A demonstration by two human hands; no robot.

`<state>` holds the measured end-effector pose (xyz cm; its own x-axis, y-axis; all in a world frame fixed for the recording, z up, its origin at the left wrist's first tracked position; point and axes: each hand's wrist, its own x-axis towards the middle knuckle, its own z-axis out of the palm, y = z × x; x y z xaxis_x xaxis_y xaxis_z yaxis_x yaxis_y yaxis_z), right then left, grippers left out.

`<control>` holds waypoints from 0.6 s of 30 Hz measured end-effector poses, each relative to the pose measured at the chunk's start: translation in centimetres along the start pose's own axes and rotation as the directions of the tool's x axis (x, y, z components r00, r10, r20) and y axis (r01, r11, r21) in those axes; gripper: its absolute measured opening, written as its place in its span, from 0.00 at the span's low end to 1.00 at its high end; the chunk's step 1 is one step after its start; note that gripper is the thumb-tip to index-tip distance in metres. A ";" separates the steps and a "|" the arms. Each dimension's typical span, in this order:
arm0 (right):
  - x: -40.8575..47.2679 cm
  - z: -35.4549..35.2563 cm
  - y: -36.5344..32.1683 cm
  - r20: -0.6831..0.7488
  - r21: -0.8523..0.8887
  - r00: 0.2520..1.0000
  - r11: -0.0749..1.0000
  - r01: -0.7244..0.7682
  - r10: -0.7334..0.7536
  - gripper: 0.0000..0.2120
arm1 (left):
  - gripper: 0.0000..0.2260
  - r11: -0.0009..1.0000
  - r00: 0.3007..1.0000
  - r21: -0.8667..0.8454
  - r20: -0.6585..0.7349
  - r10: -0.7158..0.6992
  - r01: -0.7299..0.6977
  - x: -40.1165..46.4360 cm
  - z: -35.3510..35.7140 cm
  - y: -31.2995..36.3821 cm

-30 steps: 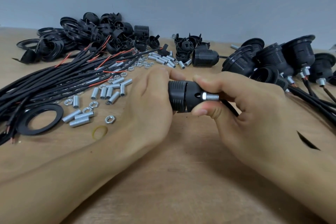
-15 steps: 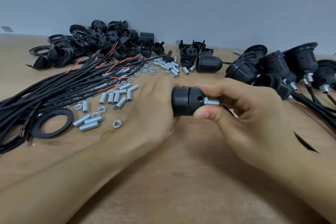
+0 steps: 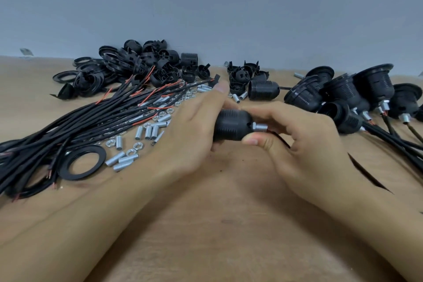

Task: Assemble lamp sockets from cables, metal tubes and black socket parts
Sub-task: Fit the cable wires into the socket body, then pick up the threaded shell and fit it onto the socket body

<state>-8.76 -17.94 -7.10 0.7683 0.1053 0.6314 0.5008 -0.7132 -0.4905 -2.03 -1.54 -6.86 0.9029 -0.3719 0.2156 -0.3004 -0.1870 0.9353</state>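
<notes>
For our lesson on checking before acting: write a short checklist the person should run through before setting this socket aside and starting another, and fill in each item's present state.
1. Left hand grips the black socket body: ok.
2. Right hand holds the socket's tube end between thumb and fingers: ok.
3. Threaded metal tube sticks out of the socket's end: ok.
4. Tube screwed fully tight: cannot tell.
5. Cable runs out of the tube: partly hidden by the right hand; cannot tell.
6. Spare loose metal tubes and black cables lie on the table beside the left hand for the next socket: ok.
</notes>
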 end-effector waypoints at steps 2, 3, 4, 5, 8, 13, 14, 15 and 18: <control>0.2 -0.4 0.3 -0.031 0.040 0.999 0.999 -0.008 0.009 0.10 | 0.27 1.000 0.997 -0.024 -0.072 0.018 -0.020 0.2 -0.2 -0.2; 0.1 -0.5 0.3 -0.025 0.072 0.999 0.997 -0.037 0.039 0.10 | 0.27 1.000 0.994 -0.026 -0.106 0.007 -0.010 0.3 -0.2 -0.3; -0.1 -0.4 0.6 -0.002 0.085 0.999 0.995 -0.051 0.051 0.10 | 0.26 0.999 0.992 -0.036 -0.124 -0.012 0.008 0.3 -0.1 -0.5; -0.2 -0.2 0.7 0.027 0.062 0.998 0.996 -0.063 0.062 0.10 | 0.26 1.000 0.991 -0.016 -0.131 -0.018 0.016 0.4 0.2 -0.8; -0.2 -0.1 1.0 0.084 -0.005 0.992 0.996 -0.091 0.091 0.22 | 0.23 0.992 0.992 0.121 -0.110 0.055 -0.042 0.3 0.5 -1.1; 0.0 -0.1 0.6 0.225 -0.015 0.974 1.000 0.000 0.003 0.29 | 0.19 0.938 0.965 0.255 -0.054 0.255 -0.234 -0.1 -0.4 -0.7; 0.0 -0.1 0.6 0.236 -0.010 0.972 1.000 0.013 -0.010 0.29 | 0.21 0.915 0.956 0.296 -0.018 0.291 -0.273 -0.2 -0.5 -0.7; 0.0 0.0 0.7 0.236 -0.006 0.972 1.000 0.021 -0.019 0.29 | 0.23 0.893 0.951 0.340 0.018 0.308 -0.296 -0.3 -0.5 -0.6; 0.2 -0.2 0.8 0.256 0.004 0.967 1.000 -0.011 0.010 0.26 | 0.28 0.830 0.963 0.498 0.044 0.265 -0.251 -0.4 -1.1 -0.2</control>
<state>-8.26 -18.64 -7.25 0.8497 0.2722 0.4515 0.4936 -0.7115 -0.5001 -2.02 -0.31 -6.79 0.7767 -0.4476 0.4432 -0.6290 -0.5144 0.5829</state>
